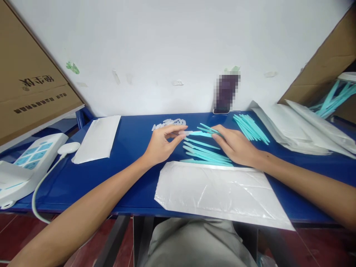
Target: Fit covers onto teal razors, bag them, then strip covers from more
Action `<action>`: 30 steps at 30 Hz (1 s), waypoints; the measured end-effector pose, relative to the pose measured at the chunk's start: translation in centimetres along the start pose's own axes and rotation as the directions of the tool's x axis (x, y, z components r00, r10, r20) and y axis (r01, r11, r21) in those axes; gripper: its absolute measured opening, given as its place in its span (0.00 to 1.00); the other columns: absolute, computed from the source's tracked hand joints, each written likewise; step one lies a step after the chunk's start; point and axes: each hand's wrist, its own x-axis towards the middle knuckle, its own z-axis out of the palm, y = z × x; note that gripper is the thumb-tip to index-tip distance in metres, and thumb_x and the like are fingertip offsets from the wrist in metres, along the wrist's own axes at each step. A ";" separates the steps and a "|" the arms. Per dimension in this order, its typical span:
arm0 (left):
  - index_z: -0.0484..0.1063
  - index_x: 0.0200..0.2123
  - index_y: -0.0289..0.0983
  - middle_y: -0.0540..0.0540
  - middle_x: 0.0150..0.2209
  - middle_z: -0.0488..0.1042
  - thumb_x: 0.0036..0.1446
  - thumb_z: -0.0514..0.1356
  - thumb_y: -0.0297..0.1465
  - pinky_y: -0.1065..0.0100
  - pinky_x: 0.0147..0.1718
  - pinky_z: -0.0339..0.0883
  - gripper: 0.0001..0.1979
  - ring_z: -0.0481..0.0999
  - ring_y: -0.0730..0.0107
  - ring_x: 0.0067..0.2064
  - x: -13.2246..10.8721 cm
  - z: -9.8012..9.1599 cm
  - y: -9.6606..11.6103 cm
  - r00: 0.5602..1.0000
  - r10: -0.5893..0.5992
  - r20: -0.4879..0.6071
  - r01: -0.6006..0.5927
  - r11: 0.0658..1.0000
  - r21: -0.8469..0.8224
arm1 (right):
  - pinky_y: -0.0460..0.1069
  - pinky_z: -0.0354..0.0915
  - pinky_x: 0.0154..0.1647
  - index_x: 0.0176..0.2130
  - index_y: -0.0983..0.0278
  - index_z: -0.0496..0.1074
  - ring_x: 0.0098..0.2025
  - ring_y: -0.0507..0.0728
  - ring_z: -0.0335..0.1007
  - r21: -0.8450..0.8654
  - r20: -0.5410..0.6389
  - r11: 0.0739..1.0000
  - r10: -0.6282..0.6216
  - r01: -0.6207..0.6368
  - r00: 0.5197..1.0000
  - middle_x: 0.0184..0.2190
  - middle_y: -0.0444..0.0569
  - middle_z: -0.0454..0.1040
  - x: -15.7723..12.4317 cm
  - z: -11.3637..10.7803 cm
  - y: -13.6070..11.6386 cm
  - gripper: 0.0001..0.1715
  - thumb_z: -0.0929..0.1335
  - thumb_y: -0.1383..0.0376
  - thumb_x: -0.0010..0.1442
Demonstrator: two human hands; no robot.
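My left hand [163, 144] pinches a small translucent cap [188, 132] between thumb and fingertips. The cap meets the pale tip of a slim turquoise stick [201, 133], whose other end is in my right hand [232, 142]. My right hand is closed on that stick and at least one more turquoise stick [207, 128]. Just below the hands, several loose turquoise sticks [205, 152] lie side by side on the blue table [133, 178]. A heap of translucent caps [169, 123] sits behind my left fingers. A second bunch of turquoise sticks [251, 128] rests beyond my right hand.
In front lies a white plastic bag [217, 189] overhanging the table edge. White packets [294, 129] are piled at right, and another white packet [97, 139] is at left. A power strip [36, 159] with a cabled white charger [68, 148] stands far left. A phone [226, 92] leans against the wall.
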 end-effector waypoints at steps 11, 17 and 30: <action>0.82 0.43 0.36 0.42 0.41 0.84 0.57 0.69 0.38 0.62 0.39 0.80 0.13 0.83 0.64 0.38 -0.1 0.7 0.2 0.977 -0.145 0.159 0.168 0.975 -0.143 | 0.49 0.62 0.32 0.51 0.62 0.67 0.32 0.57 0.74 -0.053 -0.041 0.998 -0.048 0.046 0.998 0.35 0.50 0.78 -0.3 0.1 -2.2 0.18 0.56 0.56 0.75; 0.80 0.46 0.41 0.42 0.49 0.81 0.63 0.64 0.39 0.51 0.58 0.69 0.12 0.77 0.58 0.54 0.3 -0.4 -0.6 0.978 0.046 0.201 -0.097 0.963 0.250 | 0.52 0.66 0.35 0.52 0.62 0.67 0.38 0.61 0.78 0.013 -0.036 1.000 0.004 -0.003 0.999 0.38 0.53 0.80 -0.3 0.0 -1.3 0.16 0.57 0.59 0.73; 0.73 0.57 0.38 0.37 0.73 0.53 0.70 0.49 0.36 0.29 0.66 0.44 0.20 0.46 0.37 0.74 0.9 -3.3 -3.0 0.896 -0.267 0.355 -0.148 0.574 0.805 | 0.53 0.62 0.37 0.36 0.61 0.69 0.34 0.58 0.67 0.079 -0.081 0.997 0.010 -0.003 0.997 0.31 0.49 0.68 0.4 -0.4 -0.8 0.19 0.56 0.59 0.74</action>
